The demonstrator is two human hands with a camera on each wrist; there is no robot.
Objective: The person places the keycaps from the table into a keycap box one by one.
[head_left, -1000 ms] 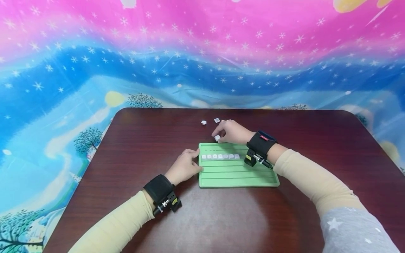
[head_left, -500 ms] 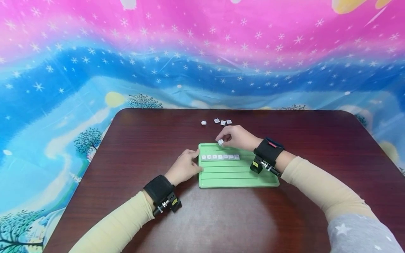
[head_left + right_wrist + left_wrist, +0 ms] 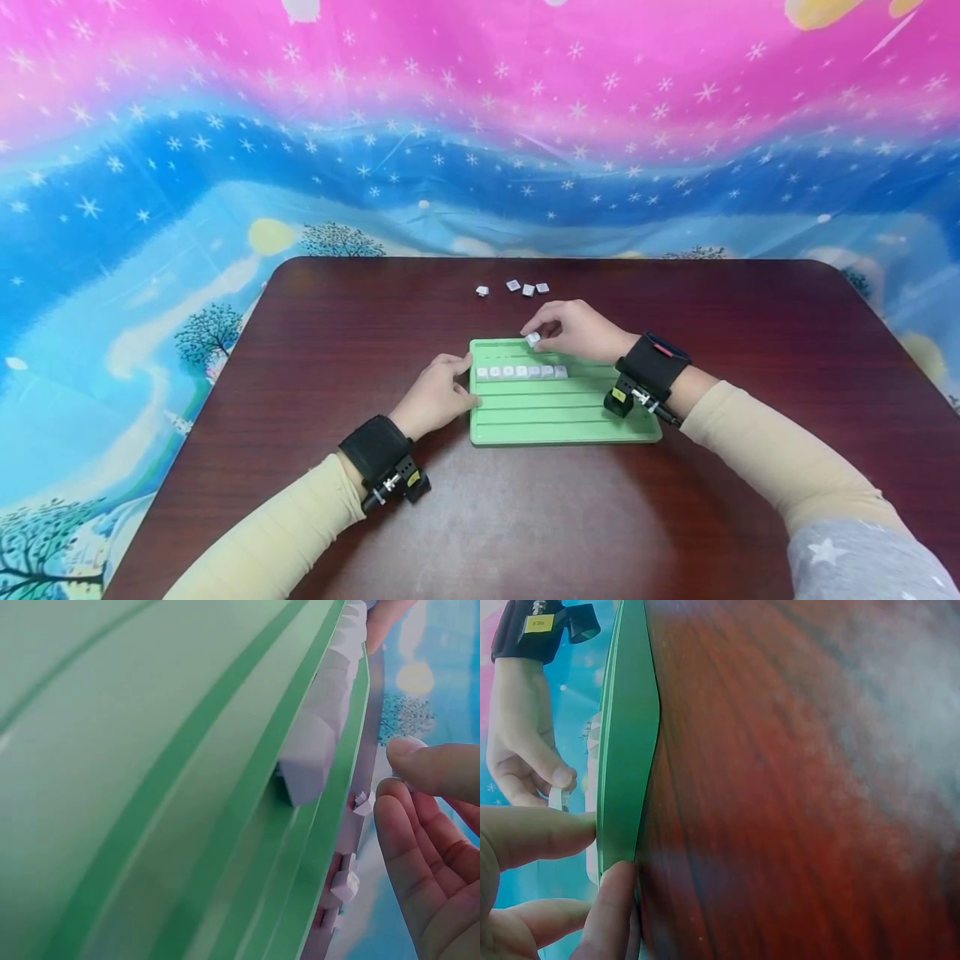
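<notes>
My right hand (image 3: 581, 329) pinches a white keycap (image 3: 532, 340) between thumb and fingertips, over the far edge of a green ridged board (image 3: 562, 427). In the right wrist view, the fingertips (image 3: 405, 750) mostly hide that keycap. A row of several white keycaps (image 3: 522, 372) stands along one ridge of the board, starting near its left side. My left hand (image 3: 435, 396) touches the board's left edge with its thumb and fingers fairly straight. In the left wrist view, these fingertips (image 3: 577, 825) rest at the green rim.
Behind the board, several loose white keycaps (image 3: 528, 290) lie on the dark brown table (image 3: 360, 317). A patterned cloth (image 3: 480, 150) hangs beyond the table's far edge. Both wrists wear black straps with cameras.
My right hand has moved right and toward the board with the keycap, uncovering loose keycaps behind it. The left hand and the board stay in place.
</notes>
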